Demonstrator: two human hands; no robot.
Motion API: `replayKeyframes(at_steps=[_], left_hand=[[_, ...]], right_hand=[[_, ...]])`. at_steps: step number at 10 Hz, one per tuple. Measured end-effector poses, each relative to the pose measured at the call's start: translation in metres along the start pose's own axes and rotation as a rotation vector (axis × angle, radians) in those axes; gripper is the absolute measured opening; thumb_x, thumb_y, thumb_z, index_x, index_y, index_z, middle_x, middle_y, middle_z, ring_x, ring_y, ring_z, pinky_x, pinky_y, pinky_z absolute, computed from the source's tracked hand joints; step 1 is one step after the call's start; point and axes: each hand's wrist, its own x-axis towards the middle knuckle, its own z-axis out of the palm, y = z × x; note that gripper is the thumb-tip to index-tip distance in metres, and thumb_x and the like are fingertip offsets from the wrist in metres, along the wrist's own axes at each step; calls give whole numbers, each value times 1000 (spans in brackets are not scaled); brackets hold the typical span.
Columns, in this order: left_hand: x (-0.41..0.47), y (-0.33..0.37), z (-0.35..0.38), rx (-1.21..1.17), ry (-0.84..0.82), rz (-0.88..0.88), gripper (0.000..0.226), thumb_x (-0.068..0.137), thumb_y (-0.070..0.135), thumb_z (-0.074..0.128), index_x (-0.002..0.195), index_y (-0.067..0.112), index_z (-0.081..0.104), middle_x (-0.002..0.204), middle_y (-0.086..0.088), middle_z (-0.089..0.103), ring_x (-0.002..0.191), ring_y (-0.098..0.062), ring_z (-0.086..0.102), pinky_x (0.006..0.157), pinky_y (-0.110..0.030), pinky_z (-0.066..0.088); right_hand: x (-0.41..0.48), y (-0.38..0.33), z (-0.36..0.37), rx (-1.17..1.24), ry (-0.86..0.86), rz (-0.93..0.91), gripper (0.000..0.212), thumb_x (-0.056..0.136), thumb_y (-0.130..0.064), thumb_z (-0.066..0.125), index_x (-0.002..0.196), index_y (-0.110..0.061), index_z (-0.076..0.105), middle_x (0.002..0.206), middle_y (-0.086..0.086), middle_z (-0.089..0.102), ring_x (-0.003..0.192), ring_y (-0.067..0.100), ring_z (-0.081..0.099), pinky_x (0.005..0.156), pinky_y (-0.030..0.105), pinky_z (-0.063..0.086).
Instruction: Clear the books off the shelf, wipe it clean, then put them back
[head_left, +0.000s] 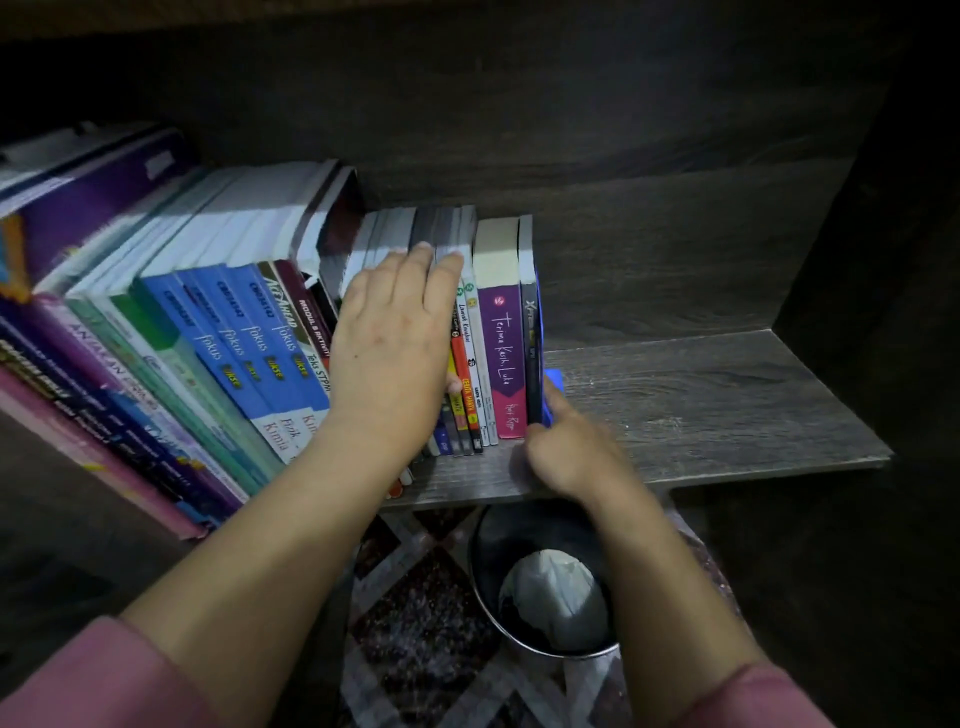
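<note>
The books stand in a row along the left and middle of the shelf board (701, 395), spines toward its front edge, while the right end of the board up to the side wall shows bare wood. Tall Fokus textbooks (244, 332) lean at the left; slimmer paperbacks follow, ending with the purple Terima Kasih, Luka (498, 343) and, last in the row, a dark blue-spined book (531, 353). The left hand (389, 343) lies flat over the paperbacks – fingers stretched across their top edges, thumb on the spines – steadying them rather than clasping. The right hand (566, 452) sits at the front edge of the board, curled fingers against the foot of the blue-spined book; it is blurred, so I cannot tell whether it pinches the cover or only pushes. That book is upright, long axis vertical, and lies just left of and behind the right hand, which is plainly the nearer one. Whichever way the book is to travel – out or snug against its neighbours (these frames do not settle it) – the move probably runs along the board's length. A waste bin (587, 652) stands below.
</note>
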Motion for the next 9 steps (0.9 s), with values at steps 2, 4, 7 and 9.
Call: replayKeyframes(at_steps=[2, 4, 7, 9], left_hand=[[-1, 2, 0, 56, -25, 9, 119, 45, 31, 94, 144, 9, 31, 145, -15, 40, 134, -32, 37, 113, -43, 25], [0, 1, 8, 39, 14, -7, 121, 37, 26, 97, 141, 9, 36, 142, -16, 44, 131, -33, 40, 110, -42, 26], [-1, 8, 4, 42, -30, -40, 118, 41, 25, 95, 140, 9, 33, 140, -16, 43, 131, -33, 39, 111, -43, 29], [-32, 11, -7, 38, -29, -107, 115, 62, 24, 89, 150, 8, 16, 152, -18, 27, 144, -34, 21, 120, -42, 11]], right_hand=[[10, 24, 10, -144, 17, -190, 72, 98, -35, 45, 154, -33, -1, 163, 6, 7, 150, 19, -1, 121, 40, -4], [20, 25, 2, -124, -67, -201, 72, 99, -27, 46, 155, -34, 1, 163, 2, 2, 149, 12, -5, 120, 40, -8], [5, 22, 4, -136, 34, -215, 75, 96, -28, 51, 154, -34, 3, 159, 4, 25, 147, 22, 20, 121, 46, 10], [-46, -11, -27, -161, 364, -393, 86, 92, -30, 60, 155, -30, 2, 151, 2, 38, 136, 23, 38, 111, 41, 31]])
